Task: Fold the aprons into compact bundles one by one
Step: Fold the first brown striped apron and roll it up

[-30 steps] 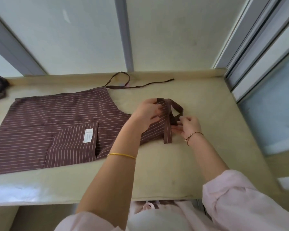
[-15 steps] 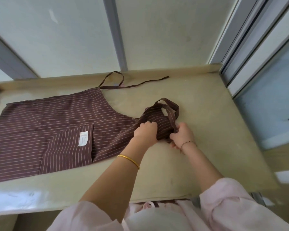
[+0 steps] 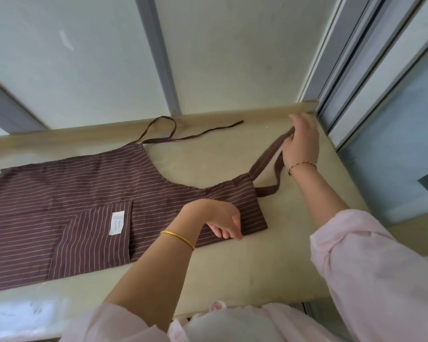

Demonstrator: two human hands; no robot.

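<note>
While the apron (image 3: 89,193) lies spread flat on the counter (image 3: 232,272), stripes and pocket (image 3: 92,240) facing up, its bib end points to the person's right, which suits a first fold from that side. Left hand (image 3: 223,222) rests on the near edge of the bib, fingers bent downward with tips on the cloth near the counter; it appears to pin the fabric so that it does not slide, though whether it pinches the hem cannot be told. Right hand (image 3: 300,141) is raised at the far right corner, fingers loosely curled about the neck loop (image 3: 267,159), drawing it out straight and away from the bib; the loop's lower run trails back to the bib corner. Right forearm reaches forward, left wrist is flexed sharply down. One waist tie (image 3: 195,137) lies loose along the back of the counter, untouched. Judgement: strap is being straightened before folding; no fold is yet made.
</note>
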